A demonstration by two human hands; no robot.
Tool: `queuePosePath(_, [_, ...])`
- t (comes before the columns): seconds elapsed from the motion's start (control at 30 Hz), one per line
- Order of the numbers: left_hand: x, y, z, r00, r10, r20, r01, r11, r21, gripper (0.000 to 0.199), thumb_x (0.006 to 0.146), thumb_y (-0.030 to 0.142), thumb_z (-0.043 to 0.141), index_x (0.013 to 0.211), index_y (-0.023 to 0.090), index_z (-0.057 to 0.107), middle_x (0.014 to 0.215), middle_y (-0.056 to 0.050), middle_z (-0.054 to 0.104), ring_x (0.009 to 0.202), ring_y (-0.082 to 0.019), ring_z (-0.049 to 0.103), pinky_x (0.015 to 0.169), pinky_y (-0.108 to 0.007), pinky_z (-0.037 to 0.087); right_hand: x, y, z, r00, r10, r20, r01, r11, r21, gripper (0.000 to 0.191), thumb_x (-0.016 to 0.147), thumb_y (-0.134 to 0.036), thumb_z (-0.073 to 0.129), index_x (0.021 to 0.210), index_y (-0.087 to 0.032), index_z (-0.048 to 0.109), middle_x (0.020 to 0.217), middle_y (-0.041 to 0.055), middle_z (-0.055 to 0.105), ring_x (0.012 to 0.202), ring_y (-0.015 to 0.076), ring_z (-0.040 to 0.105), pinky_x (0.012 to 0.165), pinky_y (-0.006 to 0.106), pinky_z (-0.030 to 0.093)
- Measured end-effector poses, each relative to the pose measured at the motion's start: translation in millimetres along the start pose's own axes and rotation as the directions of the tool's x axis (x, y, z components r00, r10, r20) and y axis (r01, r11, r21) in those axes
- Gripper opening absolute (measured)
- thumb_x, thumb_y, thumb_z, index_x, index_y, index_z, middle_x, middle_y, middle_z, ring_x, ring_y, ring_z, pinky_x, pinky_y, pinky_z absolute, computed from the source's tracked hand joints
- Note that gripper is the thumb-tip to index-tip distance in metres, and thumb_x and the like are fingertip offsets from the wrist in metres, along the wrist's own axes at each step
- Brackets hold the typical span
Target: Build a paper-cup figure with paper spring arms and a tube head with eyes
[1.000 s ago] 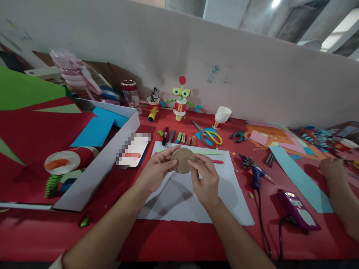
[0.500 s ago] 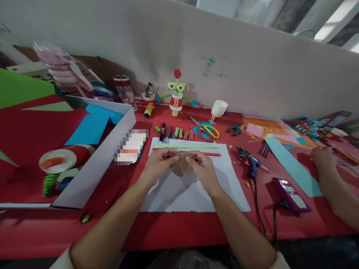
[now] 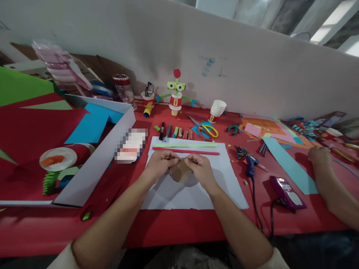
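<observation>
The brown disc (image 3: pixel 177 172), held by its sides a second earlier, had come to hang below the fingertips, with the left hand (image 3: pixel 160 164) and right hand (image 3: pixel 201 167) now pinching its upper edge. The green strip (image 3: pixel 186 145) and red strip (image 3: pixel 196 152) beyond the hands, partly covered before, showed more fully.

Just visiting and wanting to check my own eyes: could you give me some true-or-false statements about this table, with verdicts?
1. The left hand and right hand both hold the brown disc. True.
2. The red strip lies beyond the green strip. False: it lies nearer the hands.
3. The scissors have red and yellow handles. True.
4. The blue corded tool lies inside the white box. False: it lies on the red table.
</observation>
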State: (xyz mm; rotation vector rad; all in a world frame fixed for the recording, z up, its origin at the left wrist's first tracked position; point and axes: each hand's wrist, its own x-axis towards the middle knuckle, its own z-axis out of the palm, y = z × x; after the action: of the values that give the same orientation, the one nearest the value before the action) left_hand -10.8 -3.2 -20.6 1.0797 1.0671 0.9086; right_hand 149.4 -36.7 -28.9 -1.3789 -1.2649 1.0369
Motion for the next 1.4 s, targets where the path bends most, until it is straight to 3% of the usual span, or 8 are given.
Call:
queuePosePath(0.2, [2, 0, 0.2, 0.999, 0.014, -0.044, -0.013, 1.0, 0.006, 0.014, 0.057, 0.03, 0.08, 0.062, 0.02, 0.072, 0.058, -0.003, 0.066, 0.052, -0.015, 0.055, 0.051, -0.027, 0.04, 2, 0, 2, 0.997, 0.05, -0.053, -0.05, 0.999, -0.001, 0.028, 0.078, -0.047, 0.06, 0.066, -0.022, 0.065, 0.053, -0.0034, 0.056, 0.047, 0.0126, 0.048, 0.045, 0.025, 0.036])
queuePosePath(0.33, [-5, 3, 3.1, 0.962, 0.25, -0.107, -0.236, 0.963, 0.131, 0.003, 0.068, 0.025, 0.075, 0.07, 0.024, 0.075, 0.074, -0.003, 0.074, 0.073, -0.02, 0.065, 0.069, -0.031, 0.048, -3, -5, -21, 0.983, -0.001, -0.186, -0.018, 0.995, -0.1, 0.037, 0.086, -0.052, 0.048, 0.083, -0.021, 0.069, 0.072, 0.0028, 0.07, 0.06, 0.0163, 0.063, 0.056, 0.028, 0.048])
queuePosePath(0.47, [-15, 5, 4.2, 0.882, 0.415, 0.222, -0.468, 0.826, 0.313, 0.01, 0.078, 0.024, 0.07, 0.075, 0.027, 0.079, 0.077, -0.004, 0.076, 0.075, -0.022, 0.067, 0.07, -0.032, 0.049, -16, -5, -75, 0.929, -0.083, -0.36, -0.047, 0.94, -0.337, 0.034, 0.083, -0.05, 0.05, 0.083, -0.021, 0.068, 0.085, 0.0084, 0.074, 0.077, 0.0228, 0.066, 0.071, 0.036, 0.051])
queuePosePath(0.6, [-16, 0, 1.2, 0.731, 0.327, 0.599, -0.612, 0.703, 0.362, 0.007, 0.071, 0.023, 0.08, 0.077, 0.027, 0.08, 0.09, -0.005, 0.078, 0.092, -0.024, 0.065, 0.084, -0.036, 0.05, -28, 0, -133, 0.871, -0.139, -0.471, -0.19, 0.789, -0.584, 0.018, 0.076, -0.035, 0.055, 0.077, -0.021, 0.067, 0.09, 0.0119, 0.073, 0.09, 0.0294, 0.063, 0.09, 0.047, 0.046])
queuePosePath(0.7, [-13, -1, -4.4, 0.673, 0.214, 0.708, -0.642, 0.645, 0.415, 0.027, 0.063, 0.032, 0.088, 0.089, 0.027, 0.08, 0.108, -0.005, 0.076, 0.11, -0.026, 0.059, 0.098, -0.041, 0.045, -32, 6, -160, 0.859, -0.137, -0.494, -0.297, 0.653, -0.697, 0.014, 0.073, -0.028, 0.057, 0.079, -0.02, 0.067, 0.093, 0.0141, 0.07, 0.101, 0.0341, 0.061, 0.099, 0.053, 0.04])
queuePosePath(1.0, [-5, 3, -26.9, 0.765, 0.049, 0.642, -0.578, 0.494, 0.65, 0.074, 0.062, 0.049, 0.084, 0.13, 0.029, 0.063, 0.134, -0.008, 0.06, 0.131, -0.032, 0.043, 0.11, -0.047, 0.035, -27, 14, -174, 0.845, -0.047, -0.533, -0.479, 0.38, -0.792, 0.034, 0.084, -0.03, 0.058, 0.112, -0.011, 0.064, 0.111, 0.0209, 0.065, 0.107, 0.0339, 0.061, 0.096, 0.045, 0.045])
queuePosePath(1.2, [-10, -10, -7.3, 0.792, 0.069, 0.606, -0.579, 0.398, 0.711, 0.073, 0.062, 0.044, 0.084, 0.129, 0.024, 0.063, 0.128, -0.01, 0.058, 0.124, -0.032, 0.045, 0.107, -0.048, 0.035, -21, 11, -174, 0.818, 0.052, -0.572, -0.561, 0.289, -0.776, 0.039, 0.088, -0.031, 0.057, 0.12, -0.009, 0.057, 0.107, 0.023, 0.069, 0.102, 0.036, 0.066, 0.089, 0.045, 0.048])
queuePosePath(1.4, [-13, -7, -3.8, 0.796, 0.072, 0.602, -0.566, 0.444, 0.695, 0.069, 0.058, 0.036, 0.084, 0.122, 0.022, 0.064, 0.124, -0.01, 0.06, 0.121, -0.033, 0.048, 0.106, -0.048, 0.037, -14, 9, -178, 0.782, 0.112, -0.613, -0.616, 0.294, -0.731, 0.043, 0.085, -0.029, 0.058, 0.122, -0.007, 0.054, 0.11, 0.0246, 0.069, 0.104, 0.0381, 0.066, 0.087, 0.045, 0.049])
